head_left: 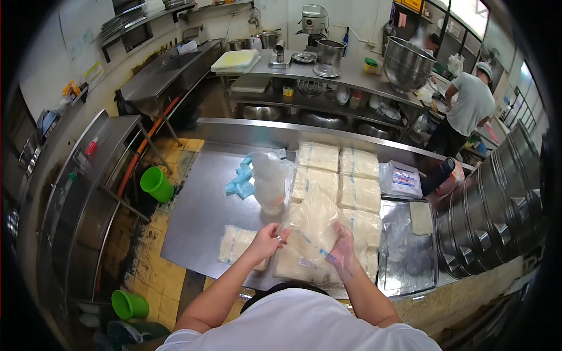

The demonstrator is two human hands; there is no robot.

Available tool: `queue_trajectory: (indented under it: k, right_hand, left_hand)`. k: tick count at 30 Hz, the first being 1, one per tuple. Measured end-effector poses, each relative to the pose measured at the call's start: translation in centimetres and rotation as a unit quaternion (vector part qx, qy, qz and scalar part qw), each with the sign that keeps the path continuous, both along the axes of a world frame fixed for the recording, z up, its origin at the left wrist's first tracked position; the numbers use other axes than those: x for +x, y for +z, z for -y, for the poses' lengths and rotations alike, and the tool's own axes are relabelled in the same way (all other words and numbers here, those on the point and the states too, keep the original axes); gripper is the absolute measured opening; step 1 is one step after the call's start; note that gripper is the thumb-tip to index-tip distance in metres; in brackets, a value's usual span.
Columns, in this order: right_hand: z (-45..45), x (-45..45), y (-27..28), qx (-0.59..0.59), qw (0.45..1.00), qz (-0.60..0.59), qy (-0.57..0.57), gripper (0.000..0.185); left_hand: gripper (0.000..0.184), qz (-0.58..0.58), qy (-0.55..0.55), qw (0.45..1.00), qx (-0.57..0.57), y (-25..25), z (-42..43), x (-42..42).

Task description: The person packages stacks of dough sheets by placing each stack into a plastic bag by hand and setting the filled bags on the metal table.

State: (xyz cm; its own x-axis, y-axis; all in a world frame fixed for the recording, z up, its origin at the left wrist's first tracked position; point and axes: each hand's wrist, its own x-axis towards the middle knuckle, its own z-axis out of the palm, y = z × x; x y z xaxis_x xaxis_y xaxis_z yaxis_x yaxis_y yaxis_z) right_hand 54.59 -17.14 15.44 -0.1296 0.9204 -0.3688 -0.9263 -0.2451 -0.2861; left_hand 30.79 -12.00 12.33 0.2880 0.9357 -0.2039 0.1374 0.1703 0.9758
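Note:
My left hand (273, 238), with a ring on one finger, pinches the left edge of a clear plastic bag of pale square sheets (315, 219). On the other side, my right hand (342, 248) grips the same bag, with clear plastic over the fingers; whether this is a glove or part of the bag I cannot tell. The bag is tilted above several similar packs (358, 192) laid in two columns on the steel table (202, 199). Left of my left hand lies one separate pack (237, 243).
A cloudy plastic bag (271, 181) stands beside blue plastic strips (241, 178). To the right are a metal tray (407, 263), a white package (403, 178), a dark cylinder (438, 175) and stacked steel steamers (492, 205). Another person (468, 99) works at the back right.

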Motion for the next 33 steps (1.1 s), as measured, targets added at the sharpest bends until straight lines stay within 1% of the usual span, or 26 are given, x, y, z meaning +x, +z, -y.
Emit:
queue_trajectory:
  k: [1,4,7,8,10,13,16,19,20,21,22,23,24,25,26,27,29,30,31,33]
  right_hand:
    - [0.3,-0.5,0.0,0.016,1.0,-0.008,0.004,0.052]
    - [0.4,-2.1,-0.3,0.026,0.999,0.002,0.019,0.056]
    - [0.0,-3.9,-1.9,-0.002,0.998,-0.049,0.036,0.057]
    - [0.1,-4.7,-2.3,-0.005,0.998,-0.052,0.045,0.057]
    - [-0.1,-6.9,-2.2,-0.009,0.996,-0.059,0.065,0.057]
    - [-0.5,-10.2,-2.8,0.022,0.997,0.004,0.069,0.057]
    - [-1.9,-14.4,-2.8,0.02,0.995,-0.008,0.093,0.054]
    - [-4.2,-18.6,-3.3,0.013,0.991,0.021,0.131,0.049]
    - [-4.6,-20.0,-3.2,0.018,0.989,0.068,0.127,0.048]
    - [-5.0,-22.8,0.5,0.023,0.985,0.116,0.123,0.048]
    - [-5.8,-25.0,2.8,0.027,0.979,0.164,0.118,0.047]
    - [-7.3,-26.5,2.5,0.082,0.94,0.293,0.152,0.05]
    - [-9.0,-27.9,1.5,0.138,0.881,0.415,0.181,0.053]
    - [-10.1,-29.4,1.3,0.193,0.801,0.527,0.207,0.057]
    - [-10.7,-31.2,1.2,0.212,0.757,0.555,0.272,0.06]
    - [-11.0,-33.7,1.4,0.23,0.708,0.578,0.335,0.065]
    - [-11.0,-38.2,-1.2,0.357,0.525,0.68,0.366,0.072]
    - [-11.2,-40.1,-5.9,0.455,0.38,0.737,0.325,0.074]
    - [-10.8,-41.3,-9.2,0.538,0.223,0.766,0.27,0.077]
    - [-9.2,-42.2,-11.6,0.508,0.138,0.774,0.352,0.076]
  left_hand:
    - [0.032,0.061,-0.056,0.992,-0.098,0.5,0.1,-0.7]
    - [0.024,0.141,-0.001,0.987,-0.078,-1.3,1.2,-2.6]
    - [0.023,0.188,0.058,0.975,-0.1,-1.8,2.1,-4.8]
    - [0.023,0.21,0.07,0.967,-0.13,-1.6,2.5,-5.5]
    - [0.023,0.254,0.095,0.945,-0.185,0.3,3.2,-6.8]
    - [0.027,0.151,0.052,0.984,-0.075,-3.2,3.9,-10.5]
    - [0.026,0.21,0.125,0.962,-0.124,-4.8,4.0,-14.2]
    - [0.027,0.229,0.224,0.935,-0.151,-7.1,4.3,-17.8]
    - [0.026,0.221,0.257,0.928,-0.157,-8.0,4.5,-19.4]
    - [0.026,0.213,0.29,0.919,-0.162,-9.1,4.7,-21.4]
    - [0.025,0.205,0.322,0.909,-0.169,-10.1,5.1,-23.3]
    - [0.025,0.199,0.341,0.905,-0.156,-10.9,5.5,-25.1]
    - [0.025,0.192,0.36,0.902,-0.143,-11.6,5.9,-26.8]
    - [0.025,0.185,0.378,0.898,-0.13,-11.3,6.3,-27.9]
    - [0.02,0.16,0.4,0.894,-0.125,-10.9,6.8,-28.8]
    - [0.018,0.12,0.415,0.9,-0.061,-11.2,7.2,-29.3]
    - [0.014,0.035,0.437,0.896,0.067,-11.9,7.4,-29.4]
    - [0.018,-0.048,0.418,0.898,0.132,-7.6,8.0,-28.7]
    - [0.027,-0.016,0.38,0.921,0.088,-6.7,8.5,-28.4]
    - [0.036,-0.187,0.299,0.917,0.188,-5.1,8.7,-28.2]
